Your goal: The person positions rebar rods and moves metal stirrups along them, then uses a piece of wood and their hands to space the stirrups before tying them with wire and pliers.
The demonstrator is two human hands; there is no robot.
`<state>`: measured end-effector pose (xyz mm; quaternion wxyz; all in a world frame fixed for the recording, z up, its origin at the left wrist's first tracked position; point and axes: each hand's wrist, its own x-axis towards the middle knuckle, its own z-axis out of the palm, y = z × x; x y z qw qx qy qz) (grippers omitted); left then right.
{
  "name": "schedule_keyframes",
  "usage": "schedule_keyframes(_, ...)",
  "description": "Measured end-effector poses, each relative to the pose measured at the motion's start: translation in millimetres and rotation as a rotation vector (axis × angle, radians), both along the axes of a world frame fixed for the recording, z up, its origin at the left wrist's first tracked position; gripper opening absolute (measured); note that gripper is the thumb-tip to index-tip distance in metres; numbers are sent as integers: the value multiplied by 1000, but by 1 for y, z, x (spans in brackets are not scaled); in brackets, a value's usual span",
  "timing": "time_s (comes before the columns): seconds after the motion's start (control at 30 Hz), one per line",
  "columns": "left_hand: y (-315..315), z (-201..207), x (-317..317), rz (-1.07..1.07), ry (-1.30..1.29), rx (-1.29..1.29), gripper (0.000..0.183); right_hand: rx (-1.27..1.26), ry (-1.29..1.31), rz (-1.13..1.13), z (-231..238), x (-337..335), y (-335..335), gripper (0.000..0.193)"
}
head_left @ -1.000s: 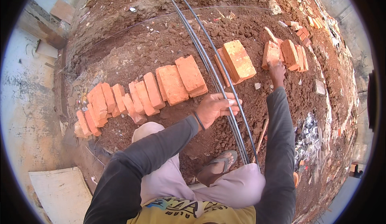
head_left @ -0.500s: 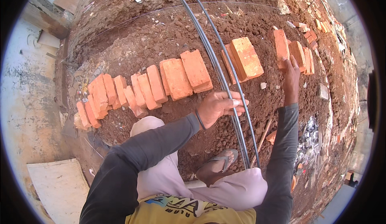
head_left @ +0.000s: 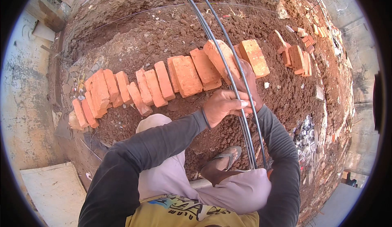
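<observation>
Grey steel rods (head_left: 214, 42) run from the top edge down across my lap. My left hand (head_left: 223, 106) is closed around them, thumb and fingers pinched on the rods. My right hand (head_left: 250, 80) reaches beneath the rods, partly hidden by them and by my left hand. In its grip is an orange brick (head_left: 215, 57), tilted behind the rods, between the brick row and a paler brick (head_left: 254, 58) on the soil. The row of leaning bricks (head_left: 184, 76) curves away to the left, ending in smaller-looking ones near a wall.
To the right stands another brick group (head_left: 297, 59), with small brick pieces (head_left: 309, 41) beyond. A thin string (head_left: 159, 8) spans the rough brown soil. A stained wall (head_left: 32, 104) and a pale board (head_left: 54, 188) lie left. Broken scraps (head_left: 305, 135) lie at right.
My right hand has moved left from the right-hand brick group, bringing a brick under the rods to the end of the row. My left hand keeps its hold on the rods.
</observation>
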<state>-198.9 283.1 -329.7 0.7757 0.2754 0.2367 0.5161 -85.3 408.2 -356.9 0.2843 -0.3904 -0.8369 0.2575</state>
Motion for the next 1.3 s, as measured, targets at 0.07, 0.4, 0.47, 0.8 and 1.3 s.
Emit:
schedule_keyframes(0.07,-1,3,-1,-2,10,17,36,112,-18,6,4,-9,-4,66)
schedule_keyframes(0.4,0,-10,-5,-3,-14,-15,37,-116,-48,270,-13,-15,-8,57)
schedule_keyframes(0.47,7,-12,0,-21,5,-39,37,-150,-11,87,-10,17,-2,54)
schedule_keyframes(0.8,16,-28,6,44,108,-127,44,-110,-163,-767,-14,287,-68,33)
schedule_keyframes(1.3,54,-55,32,87,180,-149,52,-765,-308,-642,-1,344,-168,32)
